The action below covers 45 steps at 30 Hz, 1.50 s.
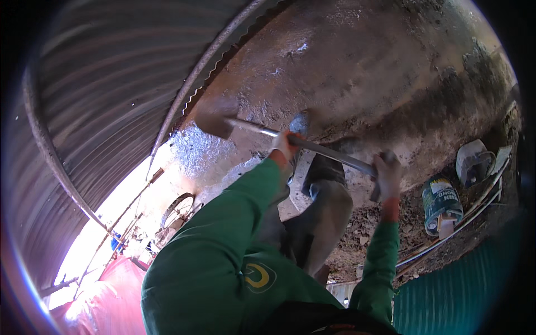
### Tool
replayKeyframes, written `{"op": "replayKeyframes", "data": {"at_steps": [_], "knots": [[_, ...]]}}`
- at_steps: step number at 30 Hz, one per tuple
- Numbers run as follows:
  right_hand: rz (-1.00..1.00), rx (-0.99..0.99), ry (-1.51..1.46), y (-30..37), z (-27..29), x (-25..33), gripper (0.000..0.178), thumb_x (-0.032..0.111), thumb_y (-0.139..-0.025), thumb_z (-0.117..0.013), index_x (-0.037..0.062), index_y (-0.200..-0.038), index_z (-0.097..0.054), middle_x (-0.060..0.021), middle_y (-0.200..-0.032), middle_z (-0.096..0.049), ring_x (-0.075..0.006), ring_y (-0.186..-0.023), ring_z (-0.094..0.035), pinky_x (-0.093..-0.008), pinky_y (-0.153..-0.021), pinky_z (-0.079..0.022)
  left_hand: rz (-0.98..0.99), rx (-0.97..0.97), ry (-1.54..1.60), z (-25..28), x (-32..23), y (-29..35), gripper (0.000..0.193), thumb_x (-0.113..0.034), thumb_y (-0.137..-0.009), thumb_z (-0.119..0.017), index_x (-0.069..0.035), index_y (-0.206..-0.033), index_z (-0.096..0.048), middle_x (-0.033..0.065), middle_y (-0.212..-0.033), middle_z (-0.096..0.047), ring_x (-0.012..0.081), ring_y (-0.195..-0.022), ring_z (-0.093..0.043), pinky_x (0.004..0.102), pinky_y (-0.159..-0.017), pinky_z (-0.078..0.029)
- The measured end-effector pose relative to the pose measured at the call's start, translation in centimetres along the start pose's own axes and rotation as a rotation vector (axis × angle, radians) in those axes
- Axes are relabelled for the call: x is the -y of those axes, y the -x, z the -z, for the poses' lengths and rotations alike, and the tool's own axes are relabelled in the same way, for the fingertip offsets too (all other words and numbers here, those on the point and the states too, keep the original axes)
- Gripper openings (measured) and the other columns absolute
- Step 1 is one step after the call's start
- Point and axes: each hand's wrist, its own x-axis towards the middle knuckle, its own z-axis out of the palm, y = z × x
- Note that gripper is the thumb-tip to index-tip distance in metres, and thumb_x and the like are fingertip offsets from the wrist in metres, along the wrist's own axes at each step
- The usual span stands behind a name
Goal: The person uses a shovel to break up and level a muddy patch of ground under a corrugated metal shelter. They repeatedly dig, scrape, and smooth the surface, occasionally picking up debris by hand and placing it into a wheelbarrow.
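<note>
A shovel [335, 155] lies across in front of me, its shaft slanting from upper left to lower right. Its broad flat blade [216, 120], blurred by motion, is at the left, low over the wet, muddy ground [357, 84]. My left hand [285, 146] is wrapped round the middle of the shaft. At the other end my right hand [388, 172] grips the handle, somewhat blurred. Both sleeves are green with orange cuffs. My legs and a boot [300, 123] show beneath the shaft.
Corrugated metal sheeting [128, 61] with curved poles rises on the left. A wheel [178, 209] stands in the bright opening. To the right are a dark green bucket [441, 204], a pale plastic container [473, 162] and loose soil. Pink sheeting [111, 296] hangs lower left.
</note>
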Motion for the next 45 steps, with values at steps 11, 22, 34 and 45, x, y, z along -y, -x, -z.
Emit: {"op": "replayKeyframes", "data": {"at_steps": [11, 22, 34, 45], "knots": [[-0.158, 0.189, -0.129, -4.1, -16.3, -8.1, 0.034, 0.024, -0.092, -0.076, -0.0014, -0.107, -0.059, -0.0090, -0.084, -0.066, -0.0167, -0.064, -0.067, -0.0297, -0.043, -0.056, -0.131, -0.275, 0.016, 13.6, -6.6, -10.4, 0.021, -0.024, -0.105, -0.052, -0.003, -0.101, -0.052, 0.0145, -0.088, -0.061, 0.0345, -0.082, -0.065, 0.0584, -0.080, -0.062], [-0.279, -0.239, -0.397, 1.7, 5.9, -25.5, 0.022, 0.027, -0.102, -0.066, 0.0055, -0.102, -0.067, 0.0003, -0.080, -0.054, -0.0082, -0.068, -0.053, -0.0238, -0.054, -0.045, -0.422, 0.011, -0.937, -7.9, 16.5, -6.3, 0.042, -0.016, -0.097, -0.063, -0.002, -0.123, -0.033, 0.0156, -0.097, -0.061, 0.0267, -0.070, -0.067, 0.0436, -0.065, -0.058], [-0.042, -0.154, -0.062, 0.9, 15.9, -23.3, 0.021, 0.014, -0.094, -0.068, 0.0008, -0.108, -0.060, -0.0063, -0.084, -0.060, -0.0130, -0.065, -0.060, -0.0259, -0.047, -0.048, -0.324, 0.197, -0.447, -2.9, 23.5, -3.0, 0.022, -0.020, -0.097, -0.066, 0.001, -0.097, -0.058, 0.0162, -0.090, -0.065, 0.0341, -0.080, -0.070, 0.0490, -0.076, -0.063], [-0.004, 0.227, 0.217, -19.3, 9.8, -22.5, 0.052, 0.033, -0.092, -0.071, -0.0024, -0.129, -0.062, -0.0206, -0.113, -0.071, -0.0310, -0.104, -0.071, -0.0421, -0.086, -0.057, -0.206, -0.016, -0.076, 7.4, 21.6, -18.3, 0.022, -0.020, -0.103, -0.055, 0.001, -0.104, -0.061, 0.0178, -0.101, -0.066, 0.0327, -0.096, -0.066, 0.0517, -0.089, -0.059]]}}
